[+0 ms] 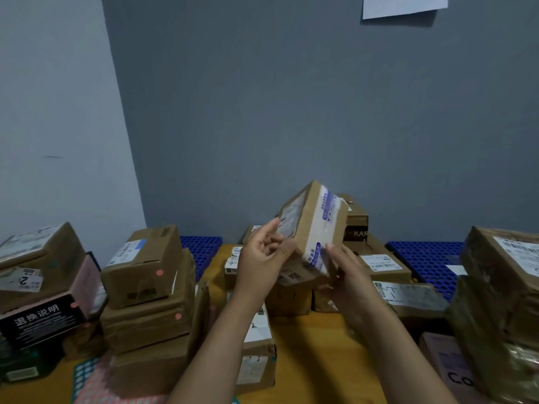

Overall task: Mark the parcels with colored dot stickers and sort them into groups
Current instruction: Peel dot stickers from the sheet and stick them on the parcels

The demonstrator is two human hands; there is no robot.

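Your left hand [262,259] and right hand [348,277] hold one small cardboard parcel [310,225] raised above the table [315,351], directly in front of you. The parcel is tilted, with one corner upward. A white shipping label faces your left hand. White tape with blue print runs over the face toward your right hand.

Left hand: the thumb and fingers close on the parcel's lower left edge, and the forefinger lies up along the label face. Right hand: the thumb presses the taped face near the lower corner. The fingers pass under the parcel and are hidden, so you cannot tell exactly how they lie.

Left of your left hand stands a stack of three cartons [145,301]. The top carton carries a pink dot [159,272] on its near face, and the middle carton carries a second pink dot [178,316]. Further left lies a black box [38,325] with white print, with more parcels on top of it. Below and left of your left forearm, sticker sheets [87,380] lie flat on the table.

Beneath and behind your hands sits a loose pile of parcels [385,266], labels facing up. Right of your right hand stands a stack of large cartons [501,258]. Blue perforated mats [425,258] lie beyond the pile, against the grey wall.
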